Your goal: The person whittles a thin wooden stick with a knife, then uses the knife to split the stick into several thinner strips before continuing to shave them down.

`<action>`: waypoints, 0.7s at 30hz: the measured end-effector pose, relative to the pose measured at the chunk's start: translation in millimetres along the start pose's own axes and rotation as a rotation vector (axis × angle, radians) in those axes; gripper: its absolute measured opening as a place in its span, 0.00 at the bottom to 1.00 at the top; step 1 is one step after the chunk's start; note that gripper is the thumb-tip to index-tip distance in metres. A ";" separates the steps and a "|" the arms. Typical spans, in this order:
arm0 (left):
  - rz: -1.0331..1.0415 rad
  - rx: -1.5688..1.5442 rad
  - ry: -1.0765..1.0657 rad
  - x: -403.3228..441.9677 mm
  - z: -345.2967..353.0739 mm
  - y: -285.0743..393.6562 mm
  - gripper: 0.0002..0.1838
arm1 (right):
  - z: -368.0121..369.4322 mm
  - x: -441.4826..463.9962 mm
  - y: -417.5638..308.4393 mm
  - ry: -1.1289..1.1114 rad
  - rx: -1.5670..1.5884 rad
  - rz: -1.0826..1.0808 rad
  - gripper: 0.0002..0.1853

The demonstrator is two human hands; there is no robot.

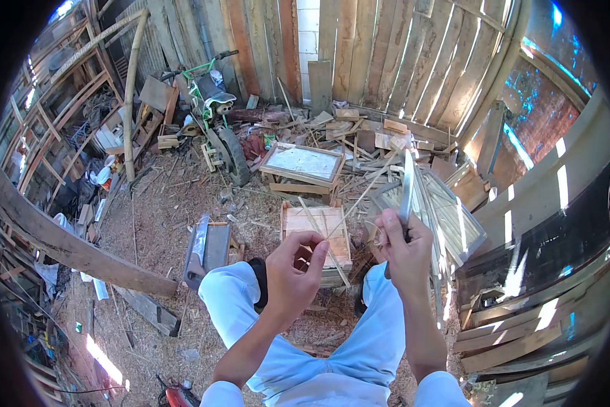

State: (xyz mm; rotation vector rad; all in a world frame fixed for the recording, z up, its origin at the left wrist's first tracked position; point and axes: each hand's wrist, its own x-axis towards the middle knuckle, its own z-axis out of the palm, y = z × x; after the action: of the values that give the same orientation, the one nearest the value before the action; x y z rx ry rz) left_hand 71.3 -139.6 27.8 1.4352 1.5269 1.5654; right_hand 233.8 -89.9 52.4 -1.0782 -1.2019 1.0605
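My left hand [295,271] is closed in a pinch on the lower end of a thin wooden strip [352,207], which slants up to the right. My right hand [407,254] grips a knife [407,183], its blade pointing up; the handle is mostly hidden in my fingers. Below and beyond my hands, between my knees, stands a low wooden box [315,224] with thin strips lying across its top.
A saw [198,251] lies on a small dark-topped stool [217,244] at the left. Farther off are a framed wooden table [301,165], a green motorbike [217,108] and scrap wood [366,129]. A slatted panel [454,210] leans at the right.
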 end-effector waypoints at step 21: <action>-0.166 -0.667 0.031 60.6 -7.1 -36.5 0.07 | -17.6 -3.5 16.8 -0.037 -0.153 -0.003 0.11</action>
State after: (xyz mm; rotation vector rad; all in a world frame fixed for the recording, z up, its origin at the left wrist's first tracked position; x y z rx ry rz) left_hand 35.6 -79.6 14.6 0.8855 0.9589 1.7629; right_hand 250.3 -91.5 34.3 -1.1787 -1.3315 1.0029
